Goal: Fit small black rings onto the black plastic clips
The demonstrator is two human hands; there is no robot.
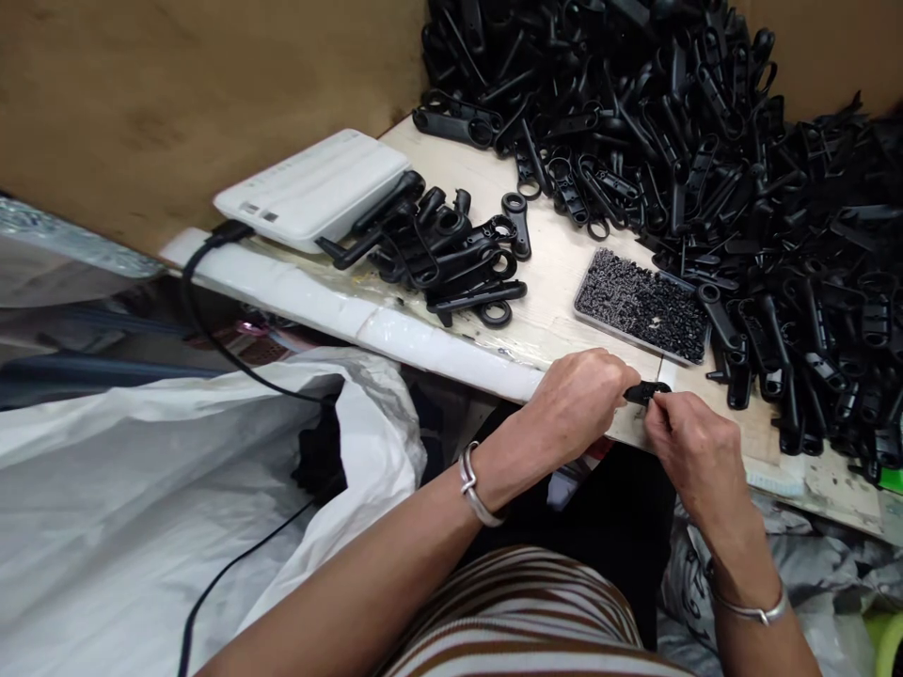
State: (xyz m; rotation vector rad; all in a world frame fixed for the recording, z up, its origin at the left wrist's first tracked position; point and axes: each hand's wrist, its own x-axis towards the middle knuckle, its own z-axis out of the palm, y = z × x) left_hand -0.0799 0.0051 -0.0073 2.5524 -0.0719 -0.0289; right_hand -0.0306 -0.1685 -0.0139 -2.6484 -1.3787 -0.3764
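Note:
Just over the table's front edge, my left hand [589,395] is closed around one end of a black plastic part [641,392]. My right hand [688,442] pinches at the other end of that part, its fingertips pressed together there; whether a small piece sits between them is hidden. Right behind my hands lies a clear shallow box [639,306] full of tiny dark pieces, grey on the left and black on the right. A large heap of black plastic parts [677,141] covers the back and right of the table.
A white flat device [310,188] with a black cable [204,320] stands at the table's left. Beside it lies a smaller pile of black parts [451,249]. White padding [339,306] lines the front edge. A large white sack [176,498] hangs open below left.

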